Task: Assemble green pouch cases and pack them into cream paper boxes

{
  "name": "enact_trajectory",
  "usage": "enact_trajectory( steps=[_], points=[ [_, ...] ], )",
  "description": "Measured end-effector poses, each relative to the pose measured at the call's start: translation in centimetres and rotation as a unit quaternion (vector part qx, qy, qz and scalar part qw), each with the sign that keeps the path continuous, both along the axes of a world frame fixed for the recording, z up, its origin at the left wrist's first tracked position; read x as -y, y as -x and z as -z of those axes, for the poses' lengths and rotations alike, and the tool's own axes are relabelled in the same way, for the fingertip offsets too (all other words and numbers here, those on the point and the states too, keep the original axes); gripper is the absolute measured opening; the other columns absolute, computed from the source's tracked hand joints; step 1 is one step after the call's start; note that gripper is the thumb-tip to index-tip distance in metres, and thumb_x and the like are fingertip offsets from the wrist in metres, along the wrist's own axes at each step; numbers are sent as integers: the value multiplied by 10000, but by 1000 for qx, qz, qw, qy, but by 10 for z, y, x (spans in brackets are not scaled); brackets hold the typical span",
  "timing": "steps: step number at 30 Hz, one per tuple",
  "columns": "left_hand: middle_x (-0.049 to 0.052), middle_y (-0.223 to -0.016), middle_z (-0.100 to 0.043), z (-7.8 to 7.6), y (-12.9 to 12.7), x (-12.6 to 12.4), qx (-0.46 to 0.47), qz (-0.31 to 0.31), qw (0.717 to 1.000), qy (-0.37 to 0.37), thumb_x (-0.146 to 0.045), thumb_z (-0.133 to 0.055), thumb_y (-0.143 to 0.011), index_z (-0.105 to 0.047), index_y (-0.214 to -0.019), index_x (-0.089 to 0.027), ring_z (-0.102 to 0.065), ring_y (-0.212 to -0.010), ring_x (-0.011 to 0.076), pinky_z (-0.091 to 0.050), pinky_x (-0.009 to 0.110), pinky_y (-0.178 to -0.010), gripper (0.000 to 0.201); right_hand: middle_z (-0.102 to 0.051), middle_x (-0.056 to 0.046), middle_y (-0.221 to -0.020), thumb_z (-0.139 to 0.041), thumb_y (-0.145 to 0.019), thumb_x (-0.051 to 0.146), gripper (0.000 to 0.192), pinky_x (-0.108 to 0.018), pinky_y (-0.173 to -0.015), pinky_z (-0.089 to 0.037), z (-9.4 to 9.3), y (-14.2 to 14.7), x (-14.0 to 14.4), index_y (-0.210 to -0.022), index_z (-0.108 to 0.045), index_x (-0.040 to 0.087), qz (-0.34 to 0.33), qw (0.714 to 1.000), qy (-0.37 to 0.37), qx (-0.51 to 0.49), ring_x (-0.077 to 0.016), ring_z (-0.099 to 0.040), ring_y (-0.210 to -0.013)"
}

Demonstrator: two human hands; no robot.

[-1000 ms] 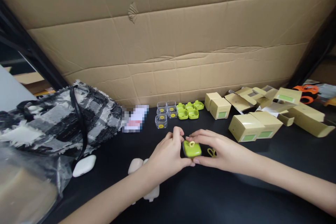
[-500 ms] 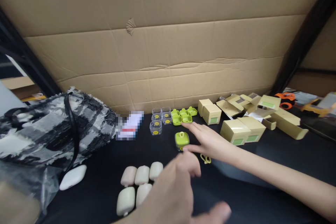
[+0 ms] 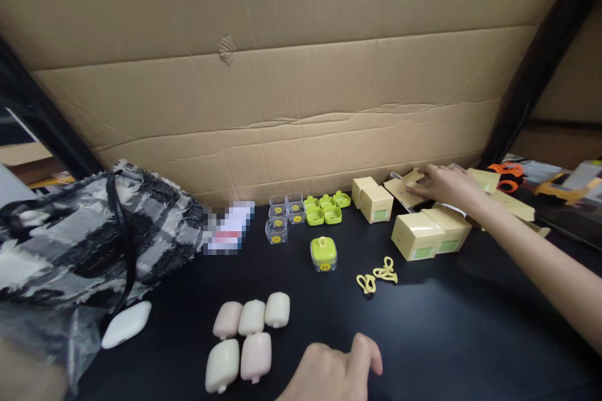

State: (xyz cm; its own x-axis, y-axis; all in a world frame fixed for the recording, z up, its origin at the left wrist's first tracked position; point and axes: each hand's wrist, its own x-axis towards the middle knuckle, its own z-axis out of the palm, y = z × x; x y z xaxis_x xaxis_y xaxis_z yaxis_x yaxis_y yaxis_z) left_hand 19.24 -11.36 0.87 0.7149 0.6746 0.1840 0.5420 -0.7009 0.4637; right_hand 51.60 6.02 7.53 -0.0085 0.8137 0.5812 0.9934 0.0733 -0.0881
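Observation:
A small clear case with a green lid [image 3: 324, 254] stands alone on the black table [image 3: 446, 332]. My right hand [image 3: 444, 184] reaches to the far right and rests on a flattened tan carton [image 3: 404, 191] among the boxes; it grips nothing that I can see. My left hand [image 3: 336, 369] hovers low at the bottom edge, fingers loosely curled, holding nothing. Yellow loops [image 3: 379, 276] lie right of the case. Several pale pink and cream pods [image 3: 247, 335] sit just left of my left hand.
Clear cases [image 3: 285, 213] and green lids [image 3: 324, 210] line the cardboard wall [image 3: 301, 106]. Folded tan boxes [image 3: 430, 235] stand at right, with orange scissors [image 3: 505, 175] beyond. A black-and-white tweed bag [image 3: 94, 232] and a white earbud case [image 3: 126, 324] fill the left.
Both hands let go of the green-lidded case, which now stands on the table. My right hand moved away to the cartons at far right; my left hand dropped back toward the near edge.

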Motion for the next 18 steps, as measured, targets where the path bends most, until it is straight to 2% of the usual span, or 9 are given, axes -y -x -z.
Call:
enact_trajectory(
  steps=[2, 5, 9, 12, 15, 17, 18],
  points=[
    [-82, -438, -346, -2, 0, 0, -5, -9, 999, 33, -554, -351, -887, -474, -832, -226, -361, -321, 120, -197, 229, -347, 355, -702, -183, -795, -526, -746, 634, 474, -518, -705, -431, 3, 2, 0, -860, -653, 191, 5, 1000, -1, 3, -368, -646, -762],
    [-95, -450, -360, -4, 1, -1, -4, -21, 996, 86, -645, -426, -820, -464, -860, -235, -386, -350, 115, -226, 221, -383, 414, -704, -146, -761, -501, -787, 567, 414, -513, -709, -437, -5, 12, 5, -893, -649, 196, 15, 1000, -24, 1, -348, -656, -742],
    [-109, -476, -376, -10, 2, 0, 32, -26, 989, 140, -561, -514, -810, -463, -906, -243, -371, -384, 99, -237, 216, -428, 336, -713, -166, -819, -509, -811, 458, 368, -519, -765, -431, -28, 31, 22, -991, -643, 167, 5, 997, -81, -15, -361, -659, -831],
    [-105, -555, -440, -18, 4, 1, 58, -47, 975, 211, -418, -627, -758, -448, -970, -246, -374, -437, 86, -245, 213, -461, 326, -699, -187, -967, -518, -820, 429, 391, -514, -804, -439, -41, 51, 44, -1064, -621, 143, -46, 990, -127, -28, -370, -640, -935],
    [-64, -684, -499, -29, 6, -3, 180, -62, 933, 306, -413, -595, -798, -426, -1008, -232, -387, -477, 73, -305, 204, -475, 324, -690, -137, -1040, -515, -831, 404, 375, -436, -835, -483, -43, 78, 72, -1101, -604, 160, -153, 978, -140, -21, -298, -644, -962],
    [-8, -805, -550, -38, 7, -8, 321, -77, 881, 340, -492, -526, -851, -423, -1028, -223, -488, -563, 88, -400, 224, -537, 337, -666, -98, -1149, -558, -803, 375, 369, -414, -897, -482, -37, 98, 90, -1131, -593, 209, -243, 960, -137, -4, -272, -623, -1047],
    [23, -873, -574, -42, 9, -11, 387, -92, 850, 344, -528, -518, -853, -420, -1048, -223, -550, -641, 112, -444, 252, -595, 375, -651, -101, -1186, -588, -794, 331, 386, -441, -906, -481, -32, 107, 99, -1165, -583, 223, -310, 941, -139, 11, -285, -615, -1070]
  ],
)
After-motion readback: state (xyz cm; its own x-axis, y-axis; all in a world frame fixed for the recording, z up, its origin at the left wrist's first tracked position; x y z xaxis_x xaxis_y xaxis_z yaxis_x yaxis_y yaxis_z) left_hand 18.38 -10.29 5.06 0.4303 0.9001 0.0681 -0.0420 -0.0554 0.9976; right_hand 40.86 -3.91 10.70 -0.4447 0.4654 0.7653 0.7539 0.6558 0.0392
